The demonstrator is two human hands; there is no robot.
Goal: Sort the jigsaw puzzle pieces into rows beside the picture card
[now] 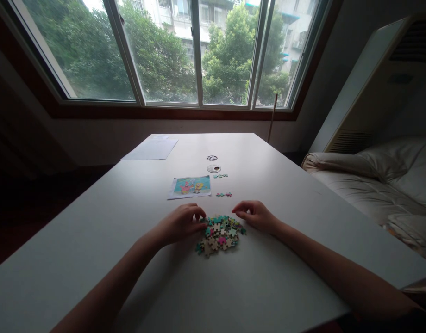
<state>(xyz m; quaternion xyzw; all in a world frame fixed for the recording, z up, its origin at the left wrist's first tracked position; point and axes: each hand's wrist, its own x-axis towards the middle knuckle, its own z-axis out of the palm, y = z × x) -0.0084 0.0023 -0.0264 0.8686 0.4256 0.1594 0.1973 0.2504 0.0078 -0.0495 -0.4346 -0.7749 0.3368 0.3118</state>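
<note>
Two hands flank the puzzle pile [220,235], lower centre of my feed: left hand [181,224] curled against its edge, right hand [256,215] half-curled beside it; whether either grips a piece, I cannot tell.

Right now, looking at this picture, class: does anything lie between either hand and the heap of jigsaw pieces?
Nothing visible does. The left hand and right hand flank the heap at its edges; the picture sheet lies beyond it on the table.

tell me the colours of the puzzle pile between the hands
The pile is mostly teal, with pink, yellow and pale beige pieces; head view shows it best.
</note>
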